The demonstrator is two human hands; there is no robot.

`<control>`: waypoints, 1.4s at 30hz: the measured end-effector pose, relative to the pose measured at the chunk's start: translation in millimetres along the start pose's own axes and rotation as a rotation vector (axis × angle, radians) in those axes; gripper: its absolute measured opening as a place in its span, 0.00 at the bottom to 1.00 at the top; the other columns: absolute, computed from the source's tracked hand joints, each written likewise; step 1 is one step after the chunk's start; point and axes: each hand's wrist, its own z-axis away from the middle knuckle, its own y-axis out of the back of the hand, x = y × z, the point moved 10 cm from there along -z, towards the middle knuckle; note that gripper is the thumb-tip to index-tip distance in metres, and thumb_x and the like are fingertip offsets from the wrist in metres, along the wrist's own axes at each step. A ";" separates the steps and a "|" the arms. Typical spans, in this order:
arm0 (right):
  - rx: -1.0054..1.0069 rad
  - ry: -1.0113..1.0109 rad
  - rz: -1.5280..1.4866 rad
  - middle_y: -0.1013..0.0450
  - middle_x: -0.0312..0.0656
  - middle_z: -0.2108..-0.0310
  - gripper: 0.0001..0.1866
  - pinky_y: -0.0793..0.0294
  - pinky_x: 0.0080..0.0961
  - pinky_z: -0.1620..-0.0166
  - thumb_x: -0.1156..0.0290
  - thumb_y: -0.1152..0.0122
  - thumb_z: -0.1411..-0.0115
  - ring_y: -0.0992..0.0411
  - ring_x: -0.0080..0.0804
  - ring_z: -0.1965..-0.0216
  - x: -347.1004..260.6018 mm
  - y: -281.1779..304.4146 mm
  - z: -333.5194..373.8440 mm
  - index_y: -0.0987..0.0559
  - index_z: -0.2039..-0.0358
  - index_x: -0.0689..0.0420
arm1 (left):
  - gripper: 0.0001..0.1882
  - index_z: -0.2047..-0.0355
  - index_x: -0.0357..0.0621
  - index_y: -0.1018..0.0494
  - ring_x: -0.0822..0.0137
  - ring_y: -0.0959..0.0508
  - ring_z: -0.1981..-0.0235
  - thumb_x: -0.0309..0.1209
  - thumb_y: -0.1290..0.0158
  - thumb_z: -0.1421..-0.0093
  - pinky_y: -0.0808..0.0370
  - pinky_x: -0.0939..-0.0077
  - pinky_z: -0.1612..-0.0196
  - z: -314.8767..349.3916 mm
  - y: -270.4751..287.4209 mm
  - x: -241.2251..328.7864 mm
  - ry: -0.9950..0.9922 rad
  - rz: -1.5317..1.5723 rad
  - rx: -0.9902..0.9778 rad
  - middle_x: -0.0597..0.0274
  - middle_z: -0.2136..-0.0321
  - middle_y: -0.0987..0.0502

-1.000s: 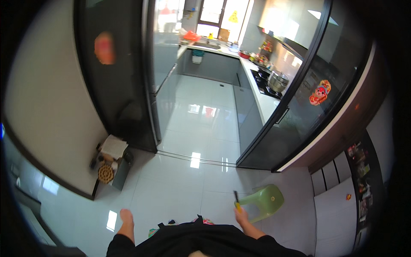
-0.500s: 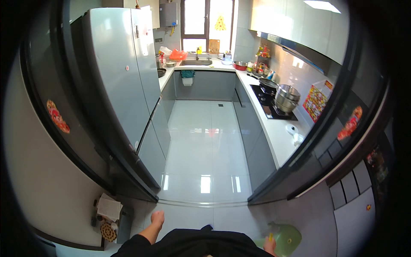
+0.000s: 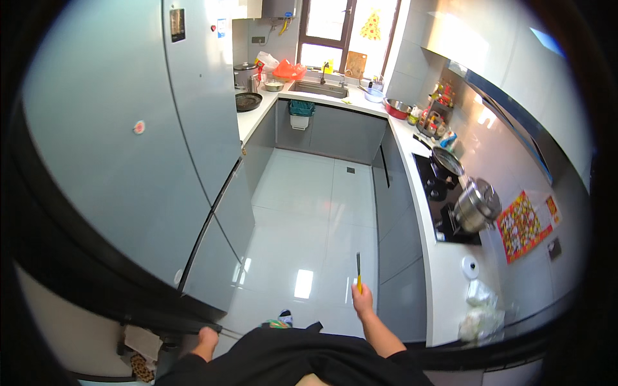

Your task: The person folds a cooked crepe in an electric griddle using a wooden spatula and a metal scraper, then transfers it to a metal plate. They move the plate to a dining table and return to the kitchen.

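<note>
My right hand (image 3: 363, 300) is wrapped round the yellow handle of a small knife (image 3: 358, 264). Its slim blade points up and away from me, over the floor tiles. Lower left, my left hand (image 3: 206, 338) hangs by the bottom of the fridge (image 3: 109, 154). Its fingers look curled, and nothing shows in them. A foot in a slipper (image 3: 285, 316) shows below my black top.
On the right counter (image 3: 444, 302) are a hob with a steel pot (image 3: 477, 206) and a frying pan (image 3: 447, 161), plus plastic bags (image 3: 481, 318). The sink (image 3: 320, 90) lies under the window. A red basin (image 3: 398, 109) sits in the far right corner.
I have moved forward through the doorway into the kitchen. My right hand has risen with the knife from low right. The green translucent thing beside it is out of view.
</note>
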 end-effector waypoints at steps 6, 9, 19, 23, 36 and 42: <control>0.117 -0.380 0.343 0.22 0.52 0.65 0.20 0.27 0.46 0.58 0.53 0.37 0.40 0.24 0.52 0.61 127.4 69.7 -15.2 0.21 0.61 0.59 | 0.15 0.66 0.44 0.21 0.41 0.20 0.62 0.38 0.53 0.44 0.25 0.49 0.60 -137.3 334.9 142.4 -0.098 0.741 0.372 0.44 0.64 0.20; 0.294 -0.528 0.548 0.23 0.55 0.68 0.19 0.27 0.50 0.59 0.55 0.36 0.42 0.24 0.57 0.63 176.9 124.9 -15.5 0.21 0.68 0.62 | 0.16 0.72 0.39 0.24 0.42 0.21 0.67 0.40 0.53 0.44 0.26 0.51 0.64 -195.2 473.5 219.4 -0.252 0.963 0.460 0.43 0.70 0.21; 0.431 -0.279 0.496 0.24 0.56 0.68 0.22 0.28 0.49 0.58 0.52 0.38 0.40 0.25 0.58 0.64 95.4 126.2 -409.5 0.23 0.64 0.62 | 0.18 0.77 0.38 0.24 0.52 0.22 0.74 0.42 0.50 0.44 0.27 0.56 0.67 -360.5 602.9 278.9 -0.084 0.973 0.378 0.46 0.78 0.23; 0.189 -0.108 0.346 0.27 0.49 0.71 0.20 0.29 0.41 0.60 0.53 0.40 0.36 0.29 0.46 0.68 -36.1 -2.2 -676.2 0.26 0.66 0.61 | 0.20 0.74 0.40 0.24 0.47 0.21 0.71 0.47 0.48 0.43 0.26 0.52 0.65 -419.9 620.8 252.1 0.045 1.045 0.281 0.47 0.75 0.21; -0.670 0.079 -0.266 0.36 0.30 0.77 0.09 0.39 0.17 0.77 0.65 0.49 0.29 0.39 0.17 0.79 -440.7 -454.6 -909.2 0.31 0.66 0.54 | 0.20 0.73 0.40 0.26 0.45 0.23 0.65 0.43 0.53 0.33 0.28 0.52 0.64 -649.6 878.5 185.5 -0.019 1.184 0.573 0.45 0.71 0.23; -0.829 0.173 -0.185 0.36 0.29 0.79 0.07 0.39 0.18 0.75 0.67 0.52 0.29 0.39 0.17 0.79 -501.9 -540.8 -973.3 0.29 0.59 0.57 | 0.07 0.58 0.42 0.25 0.62 0.20 0.60 0.25 0.51 0.36 0.24 0.67 0.54 -709.9 981.7 185.3 -0.138 1.342 0.615 0.56 0.61 0.21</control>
